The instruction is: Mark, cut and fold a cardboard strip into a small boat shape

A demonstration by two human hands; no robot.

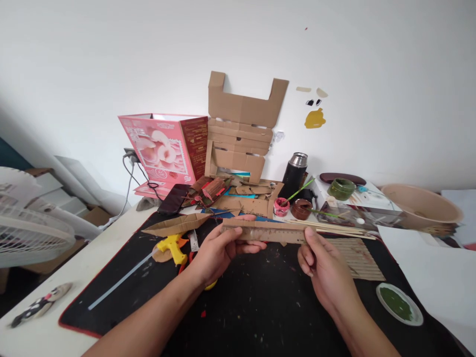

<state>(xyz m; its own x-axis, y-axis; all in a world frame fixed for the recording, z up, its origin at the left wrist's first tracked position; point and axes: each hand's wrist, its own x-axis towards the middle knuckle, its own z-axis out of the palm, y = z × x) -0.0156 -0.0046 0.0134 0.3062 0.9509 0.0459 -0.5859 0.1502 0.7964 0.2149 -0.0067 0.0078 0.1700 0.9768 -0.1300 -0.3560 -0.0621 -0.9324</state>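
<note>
Between my two hands a clear ruler [275,235] lies along a narrow strip of cardboard [267,224], both held level above the black mat [260,297]. My left hand [226,243] pinches their left end, thumb on the ruler and fingers beneath. At the right end, my right hand [322,258] grips them between thumb and fingers. Below and left of my left hand lies a yellow glue gun [173,249] with a long glue stick in it, beside a folded cardboard piece [174,224].
A black thermos [293,176], a pink paint jar [281,207] and a brown paint jar [301,209] stand behind. Corrugated cardboard [359,259] and a lid of green paint [399,303] lie right. A pink box [163,148] and white fan [33,218] stand left.
</note>
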